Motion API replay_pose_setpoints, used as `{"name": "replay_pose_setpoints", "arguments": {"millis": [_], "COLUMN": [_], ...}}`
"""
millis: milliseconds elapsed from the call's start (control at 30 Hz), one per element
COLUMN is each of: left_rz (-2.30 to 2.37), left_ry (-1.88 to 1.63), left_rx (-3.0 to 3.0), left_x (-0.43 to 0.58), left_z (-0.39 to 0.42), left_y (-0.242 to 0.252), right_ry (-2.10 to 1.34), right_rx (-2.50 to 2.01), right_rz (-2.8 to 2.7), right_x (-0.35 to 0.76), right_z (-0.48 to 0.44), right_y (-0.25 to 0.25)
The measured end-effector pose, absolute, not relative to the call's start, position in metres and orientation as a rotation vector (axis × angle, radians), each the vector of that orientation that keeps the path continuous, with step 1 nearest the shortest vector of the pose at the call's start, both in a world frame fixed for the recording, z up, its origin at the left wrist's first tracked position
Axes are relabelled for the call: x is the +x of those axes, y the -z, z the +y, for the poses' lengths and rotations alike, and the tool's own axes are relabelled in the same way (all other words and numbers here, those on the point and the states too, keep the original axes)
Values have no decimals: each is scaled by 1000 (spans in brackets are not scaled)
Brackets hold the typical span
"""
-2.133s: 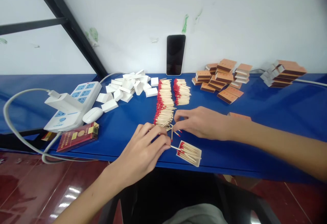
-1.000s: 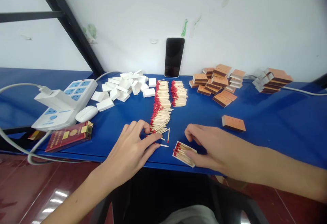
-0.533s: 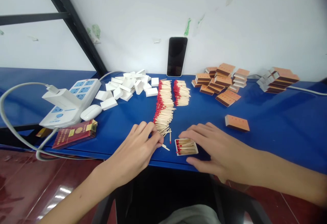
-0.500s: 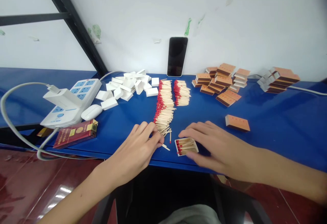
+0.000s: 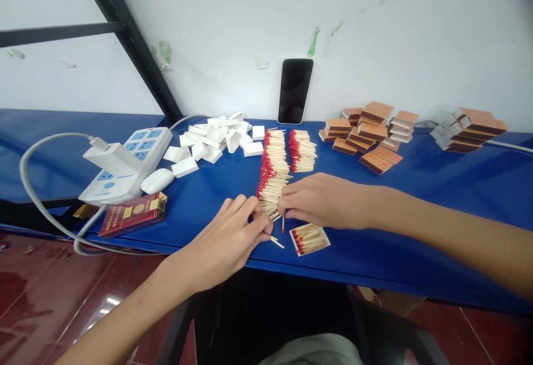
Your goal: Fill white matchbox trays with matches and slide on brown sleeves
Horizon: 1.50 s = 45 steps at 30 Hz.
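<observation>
Matchstick row (image 5: pixel 272 173) lies mid-way across the blue table (image 5: pixel 437 198), and I've got both hands at its near end: right hand (image 5: pixel 322 201) narrowed onto the nearest sticks, left hand (image 5: pixel 227 240) curled with tips touching the same end; can't tell if either actually holds a stick. Open tray of matches (image 5: pixel 310 239) sits by the front edge just under the right hand, with loose matches (image 5: pixel 277 241) between it and the left hand. Farther out are a shorter match row (image 5: pixel 302 150), white trays (image 5: pixel 216 140) on the left, orange matchboxes (image 5: pixel 368 132) on the right, and a phone (image 5: pixel 295 91) against the wall.

Wooden matches (image 5: pixel 272 173), white cardboard trays (image 5: pixel 216 140), glossy blue table (image 5: pixel 437 198), plastic power strip (image 5: pixel 129 160)
</observation>
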<state>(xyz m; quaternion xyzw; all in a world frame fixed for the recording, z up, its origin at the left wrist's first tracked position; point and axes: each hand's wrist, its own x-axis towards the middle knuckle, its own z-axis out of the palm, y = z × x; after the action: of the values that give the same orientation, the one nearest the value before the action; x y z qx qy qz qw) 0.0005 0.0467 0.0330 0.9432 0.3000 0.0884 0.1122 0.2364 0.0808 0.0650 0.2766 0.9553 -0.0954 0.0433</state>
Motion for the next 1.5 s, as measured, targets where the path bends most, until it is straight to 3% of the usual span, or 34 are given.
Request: {"name": "replay_pose_setpoints", "arguments": {"millis": [133, 333, 567, 800, 1133, 1500], "left_rz": [875, 981, 1036, 1218, 1360, 1425], "left_ry": [-223, -529, -620, -835, -439, -494], "left_rx": [2790, 2517, 2444, 2434, 2564, 2471], "left_x": [3, 20, 66, 27, -8, -19], "left_z": [47, 26, 7, 12, 25, 29], "left_y": [-38, -48, -31, -18, -19, -22], "right_ry": [473, 547, 659, 657, 494, 409], "right_rx": [914, 917, 1297, 1409, 1270, 949], "right_rz": [2888, 2868, 2813, 2784, 2866, 2849], "right_x": [235, 245, 284, 291, 272, 219], "right_z": [81, 79, 59, 31, 18, 71], "right_y": [-65, -65, -70, -63, -62, -61]}}
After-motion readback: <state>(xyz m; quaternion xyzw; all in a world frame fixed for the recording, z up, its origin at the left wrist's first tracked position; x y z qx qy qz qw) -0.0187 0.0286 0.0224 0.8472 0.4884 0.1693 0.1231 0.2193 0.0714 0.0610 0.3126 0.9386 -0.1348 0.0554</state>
